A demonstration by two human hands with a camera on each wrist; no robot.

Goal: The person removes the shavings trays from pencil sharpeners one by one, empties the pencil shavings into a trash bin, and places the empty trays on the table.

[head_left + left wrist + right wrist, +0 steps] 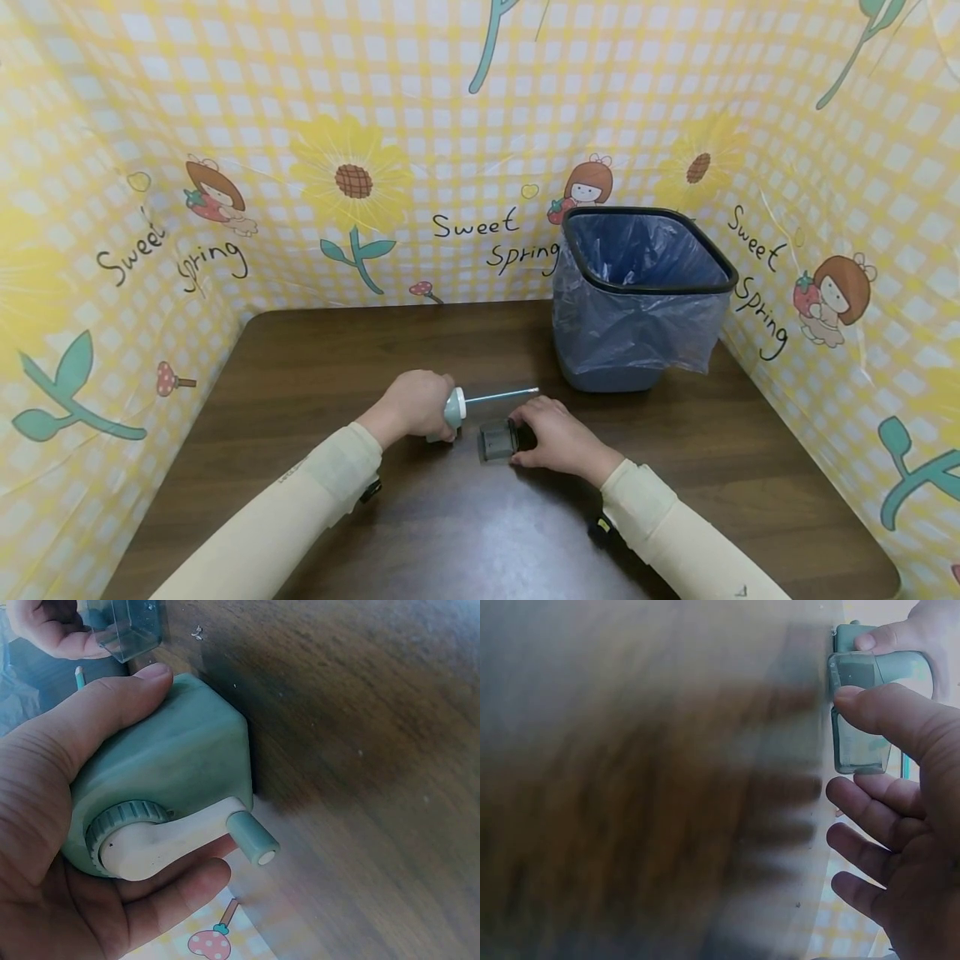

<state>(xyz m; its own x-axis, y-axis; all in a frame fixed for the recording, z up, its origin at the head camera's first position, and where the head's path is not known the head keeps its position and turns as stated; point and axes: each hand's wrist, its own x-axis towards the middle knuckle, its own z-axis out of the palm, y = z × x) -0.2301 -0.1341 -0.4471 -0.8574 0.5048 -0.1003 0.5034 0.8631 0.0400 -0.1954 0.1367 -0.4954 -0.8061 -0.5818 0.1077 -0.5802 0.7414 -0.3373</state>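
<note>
My left hand grips a green pencil sharpener close over the table, its thumb along the top. The sharpener's white crank with a green knob points away from the palm in the left wrist view. A light-blue pencil sticks out of the sharpener's white front, pointing right. My right hand holds a clear, smoky plastic shavings box by its right end, pinched between thumb and fingers. In the right wrist view the box overlaps the sharpener, and the other fingers are spread loosely.
A blue bin with a black rim and a clear plastic liner stands at the back right of the brown wooden table. Small bits of shavings lie on the tabletop. Yellow checked cloth walls in the back and sides.
</note>
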